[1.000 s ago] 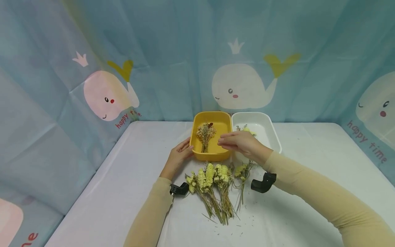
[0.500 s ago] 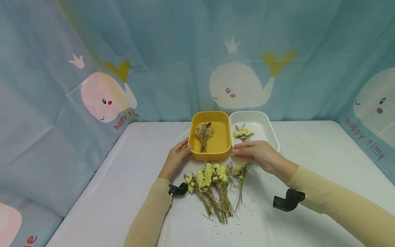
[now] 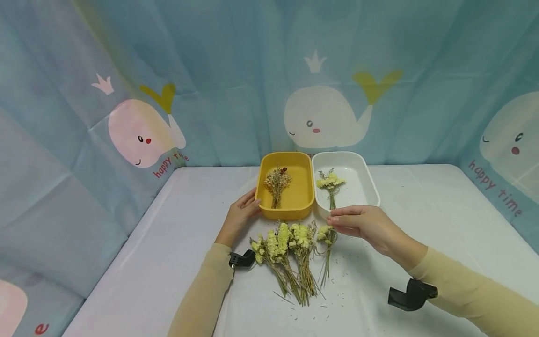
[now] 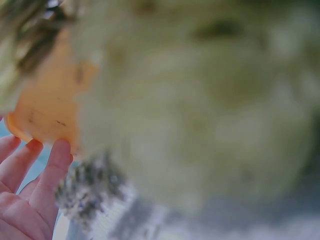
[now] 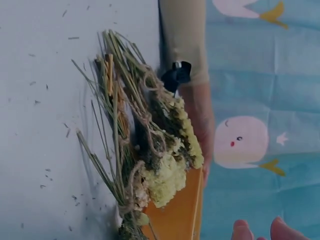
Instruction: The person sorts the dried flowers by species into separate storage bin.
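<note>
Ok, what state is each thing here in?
Yellow tray: upright, lidless, beige bunch lying inside.
White tray: upright, lidless, pale yellow bunch lying inside.
Table bunches: lying, some visibly tied.
Clippings: loose, scattered.
Left hand: touching yellow tray's side.
Right hand: fingers extended, nothing visibly held; tray contact unclear.
Curtain: hanging, creased.

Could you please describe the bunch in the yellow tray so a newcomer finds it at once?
On the far side of the white table, a yellow tray stands beside a white tray. The left hand touches the yellow one, and the bunch lies inside. Its beige heads set it apart from the yellow-flowered bunches nearby.
</note>
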The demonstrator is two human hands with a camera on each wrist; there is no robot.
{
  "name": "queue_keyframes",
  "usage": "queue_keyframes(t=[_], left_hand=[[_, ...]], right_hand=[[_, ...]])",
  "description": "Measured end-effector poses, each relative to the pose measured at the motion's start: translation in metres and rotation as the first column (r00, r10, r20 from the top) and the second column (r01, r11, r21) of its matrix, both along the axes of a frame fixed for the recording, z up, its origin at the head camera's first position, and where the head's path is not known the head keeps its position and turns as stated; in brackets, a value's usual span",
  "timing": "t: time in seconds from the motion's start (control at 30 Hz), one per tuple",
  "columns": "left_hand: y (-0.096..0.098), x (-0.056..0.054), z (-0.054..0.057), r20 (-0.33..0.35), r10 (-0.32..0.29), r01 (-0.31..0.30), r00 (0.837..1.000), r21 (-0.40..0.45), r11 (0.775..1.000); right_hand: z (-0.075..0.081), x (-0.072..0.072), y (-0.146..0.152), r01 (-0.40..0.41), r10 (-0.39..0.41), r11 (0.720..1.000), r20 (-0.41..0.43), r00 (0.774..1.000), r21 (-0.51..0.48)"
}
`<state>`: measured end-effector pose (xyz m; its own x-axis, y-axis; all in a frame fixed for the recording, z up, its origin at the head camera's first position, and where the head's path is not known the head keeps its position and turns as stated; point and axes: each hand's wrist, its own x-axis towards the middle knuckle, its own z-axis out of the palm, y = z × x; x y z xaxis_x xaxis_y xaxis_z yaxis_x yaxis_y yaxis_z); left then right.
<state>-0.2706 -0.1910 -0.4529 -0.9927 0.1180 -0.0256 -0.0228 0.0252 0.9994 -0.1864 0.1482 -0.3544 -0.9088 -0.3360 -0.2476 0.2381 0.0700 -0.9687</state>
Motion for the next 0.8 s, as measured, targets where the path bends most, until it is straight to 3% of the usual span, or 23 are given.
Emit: queue_keyframes(t=[0.33, 0.8], left_hand=[[0.000, -0.002, 0.000, 0.012, 0.007, -0.008, 1.000, 0.014, 1.000], [0.000, -0.001, 0.001, 0.014, 0.002, -0.002, 1.000, 0.019, 1.000]], right_hand=[[-0.015, 0.015, 0.008, -0.004, 0.004, 1.000, -0.019, 1.000, -0.015], [-0.035, 0.024, 0.019, -0.003, 0.004, 0.999, 0.028, 1.000, -0.033]])
